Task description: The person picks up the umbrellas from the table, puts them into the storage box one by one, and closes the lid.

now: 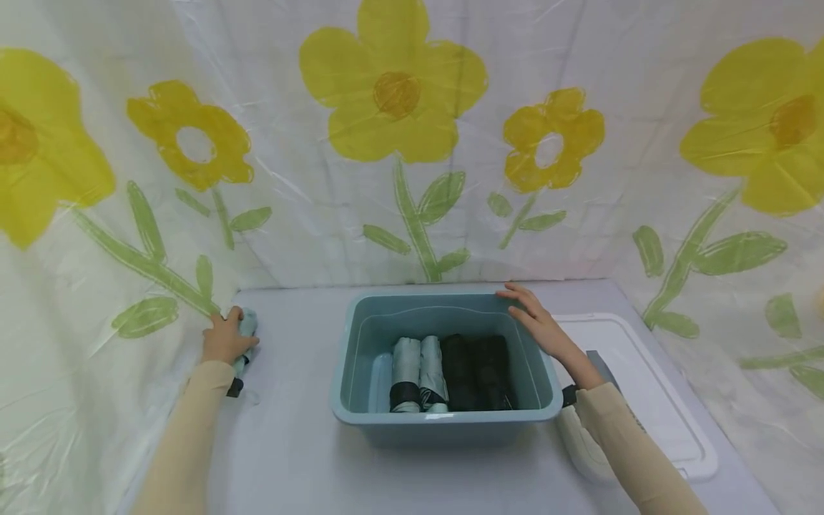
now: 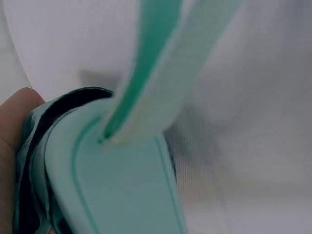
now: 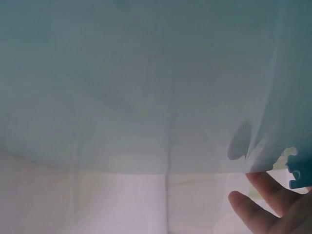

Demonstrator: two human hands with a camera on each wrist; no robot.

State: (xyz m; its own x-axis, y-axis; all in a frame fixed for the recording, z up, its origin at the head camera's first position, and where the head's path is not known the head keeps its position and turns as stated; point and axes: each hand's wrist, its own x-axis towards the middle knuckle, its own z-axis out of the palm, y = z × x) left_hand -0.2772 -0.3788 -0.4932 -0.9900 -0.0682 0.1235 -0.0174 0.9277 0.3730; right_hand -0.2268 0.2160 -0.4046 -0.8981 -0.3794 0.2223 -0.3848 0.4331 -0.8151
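My left hand (image 1: pixel 225 340) grips a pale teal folding umbrella (image 1: pixel 241 365) at the table's left side. Up close, the left wrist view shows its flat handle (image 2: pixel 122 185) with a strap (image 2: pixel 151 73) and dark-lined fabric wrapped around it. A blue-grey plastic bin (image 1: pixel 450 417) stands mid-table. Inside lie two light rolled bundles (image 1: pixel 407 361) with dark bands, beside several black rolled bundles (image 1: pixel 479 368). My right hand (image 1: pixel 537 322) is at the bin's right rim, fingers extended and spread. In the right wrist view, a fingertip meets the bin's edge.
A white lid (image 1: pixel 666 400) lies flat right of the bin, partly under my right forearm. Close to the bin's lower right corner is a pale rounded thing (image 1: pixel 582 443), half covered by the sleeve. White sheeting with painted yellow flowers (image 1: pixel 395 93) encloses the table's back and sides.
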